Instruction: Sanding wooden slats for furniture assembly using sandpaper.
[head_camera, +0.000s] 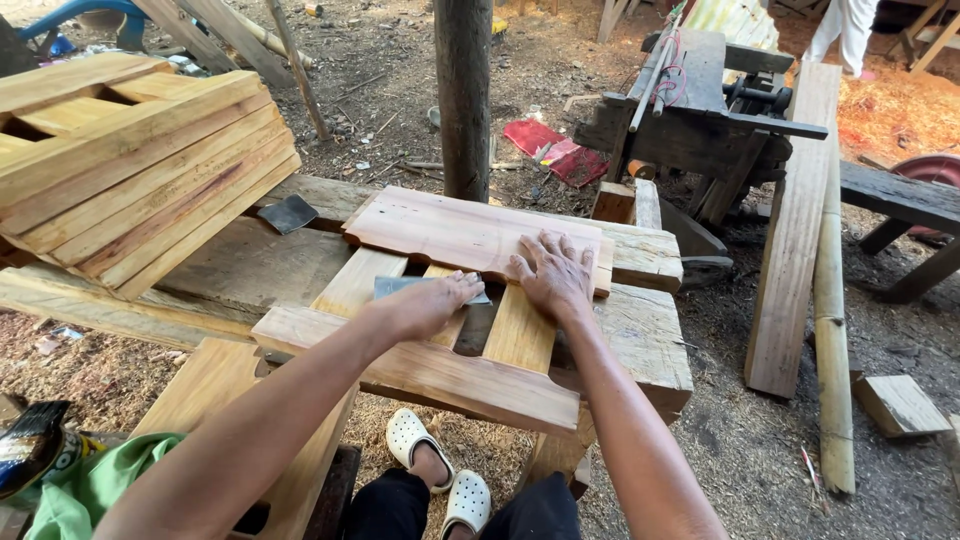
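Right hand (553, 277) lies spread flat on the frame's (470, 345) top board (465, 235); left hand (430, 305) presses a grey scraper (400, 286) against a slat. Stacked frames (130, 170) sit at ten o'clock.

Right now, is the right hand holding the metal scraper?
No, the right hand lies flat on the wooden panel; the left hand presses the flat metal scraper on a slat.
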